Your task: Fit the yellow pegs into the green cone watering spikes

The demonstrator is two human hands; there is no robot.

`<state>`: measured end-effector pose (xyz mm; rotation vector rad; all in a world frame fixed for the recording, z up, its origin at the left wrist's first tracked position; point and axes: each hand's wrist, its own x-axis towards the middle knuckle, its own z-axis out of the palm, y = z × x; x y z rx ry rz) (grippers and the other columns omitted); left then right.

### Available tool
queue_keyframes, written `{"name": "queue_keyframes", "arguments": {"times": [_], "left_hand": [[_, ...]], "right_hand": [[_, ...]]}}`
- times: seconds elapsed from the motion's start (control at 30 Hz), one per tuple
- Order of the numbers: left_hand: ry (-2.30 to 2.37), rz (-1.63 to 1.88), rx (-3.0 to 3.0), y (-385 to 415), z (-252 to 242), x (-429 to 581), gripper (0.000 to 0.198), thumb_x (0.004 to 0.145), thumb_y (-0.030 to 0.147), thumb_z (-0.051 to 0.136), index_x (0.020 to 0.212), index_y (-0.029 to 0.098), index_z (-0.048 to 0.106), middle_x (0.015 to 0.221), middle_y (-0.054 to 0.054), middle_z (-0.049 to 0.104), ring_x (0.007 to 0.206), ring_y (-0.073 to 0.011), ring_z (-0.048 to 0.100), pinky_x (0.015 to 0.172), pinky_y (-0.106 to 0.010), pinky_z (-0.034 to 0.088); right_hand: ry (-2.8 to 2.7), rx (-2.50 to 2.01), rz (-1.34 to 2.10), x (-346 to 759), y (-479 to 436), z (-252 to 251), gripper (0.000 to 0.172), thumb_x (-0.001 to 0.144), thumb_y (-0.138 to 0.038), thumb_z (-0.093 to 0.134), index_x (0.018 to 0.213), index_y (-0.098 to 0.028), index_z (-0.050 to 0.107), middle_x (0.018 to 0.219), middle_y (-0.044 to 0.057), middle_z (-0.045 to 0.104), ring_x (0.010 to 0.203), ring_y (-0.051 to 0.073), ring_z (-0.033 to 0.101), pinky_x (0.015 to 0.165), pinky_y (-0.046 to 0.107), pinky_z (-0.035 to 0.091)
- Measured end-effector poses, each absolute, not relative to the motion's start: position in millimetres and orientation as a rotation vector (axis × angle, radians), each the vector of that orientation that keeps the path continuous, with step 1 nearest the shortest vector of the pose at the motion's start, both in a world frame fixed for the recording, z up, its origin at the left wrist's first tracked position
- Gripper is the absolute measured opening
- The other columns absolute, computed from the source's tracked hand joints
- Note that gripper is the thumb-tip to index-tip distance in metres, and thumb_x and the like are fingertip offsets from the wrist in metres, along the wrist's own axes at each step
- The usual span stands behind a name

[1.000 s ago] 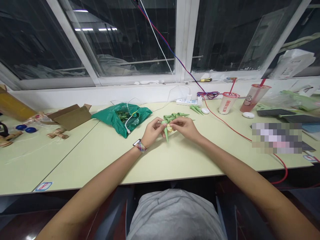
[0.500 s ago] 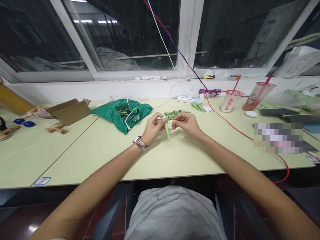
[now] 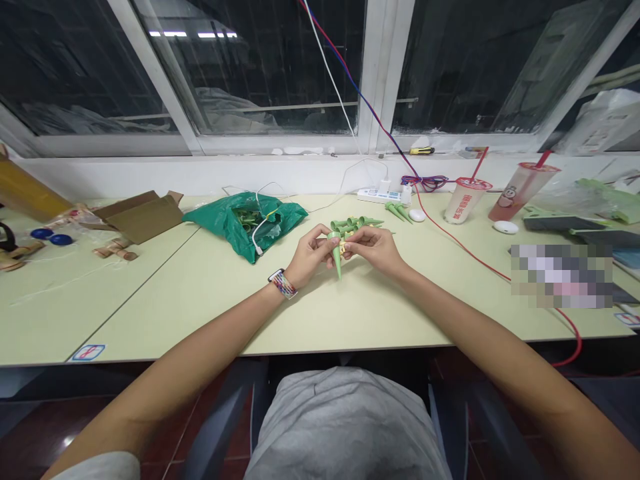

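Pinched between the fingers of my left hand (image 3: 311,256) is a green cone (image 3: 337,257), its narrow tip pointing down. My right hand (image 3: 376,249) holds a small yellow piece (image 3: 343,247) against the cone's side; fingers partly hide it. Several more green cones (image 3: 356,222) lie on the table just behind my hands. Other green cones (image 3: 399,212) rest farther back, near a white round object (image 3: 417,215). An open green bag (image 3: 215,223) with green pieces inside sits to the left of my hands.
A power strip (image 3: 380,195) stands by the wall. Two cups with straws (image 3: 465,203) (image 3: 520,193) are at the right, with a red cable (image 3: 465,250) running past. At the left are a cardboard box (image 3: 143,217), wooden pieces (image 3: 115,250) and blue balls (image 3: 61,239).
The yellow piece is now closer to the green cone, with less of a gap between them. The view has shifted slightly; both hands keep their hold.
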<state>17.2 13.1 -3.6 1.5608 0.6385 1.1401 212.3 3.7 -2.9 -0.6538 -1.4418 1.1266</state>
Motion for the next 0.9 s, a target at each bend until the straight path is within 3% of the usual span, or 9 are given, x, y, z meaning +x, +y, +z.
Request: {"name": "queue_keyframes", "arguments": {"times": [0.37,0.57,0.67,0.77,0.9], "left_hand": [[0.653,1.141,1.653,10.9,2.0,14.6,0.043,0.089,0.053,0.078,0.094,0.021,0.05,0.066,0.001,0.072,0.045,-0.0116,0.062,0.043,-0.02,0.047],[0.666,1.187,1.705,16.9,5.5,8.0,0.039,0.091,0.053,0.075,0.096,0.021,0.053,0.055,0.005,0.063,0.039,-0.0108,0.054,0.039,-0.02,0.043],[0.725,1.251,1.693,22.4,8.7,0.2,0.041,0.088,0.055,0.077,0.094,0.021,0.056,0.052,0.006,0.06,0.037,-0.0099,0.05,0.037,-0.02,0.039],[0.774,1.313,1.699,28.5,12.7,-6.9,0.041,0.087,0.055,0.078,0.091,0.021,0.056,0.052,0.006,0.059,0.037,-0.0098,0.051,0.037,-0.02,0.037],[0.794,1.367,1.692,33.0,15.6,-10.1,0.04,0.087,0.055,0.079,0.09,0.022,0.056,0.05,0.007,0.058,0.036,-0.0106,0.051,0.038,-0.021,0.039]], "right_hand": [[-1.417,-0.688,1.14,208.6,-1.1,-0.7,0.039,0.066,-0.048,0.096,0.075,-0.018,0.073,0.071,0.003,0.076,0.064,0.02,0.075,0.071,0.041,0.068],[-1.584,-0.696,1.079,213.4,3.3,4.9,0.034,0.081,-0.048,0.085,0.087,-0.019,0.069,0.078,0.003,0.074,0.074,0.019,0.073,0.073,0.037,0.064],[-1.69,-0.879,0.851,226.8,10.9,2.1,0.021,0.094,-0.04,0.068,0.096,-0.019,0.069,0.084,0.004,0.074,0.077,0.019,0.071,0.072,0.034,0.059],[-1.949,-1.103,0.373,239.3,15.5,-3.3,0.01,0.095,-0.023,0.061,0.097,-0.02,0.071,0.095,0.007,0.074,0.088,0.022,0.069,0.076,0.035,0.054],[-2.292,-1.14,0.016,238.7,13.4,-10.6,0.023,0.093,-0.013,0.058,0.108,-0.021,0.074,0.114,0.012,0.069,0.112,0.028,0.063,0.087,0.038,0.05]]}}
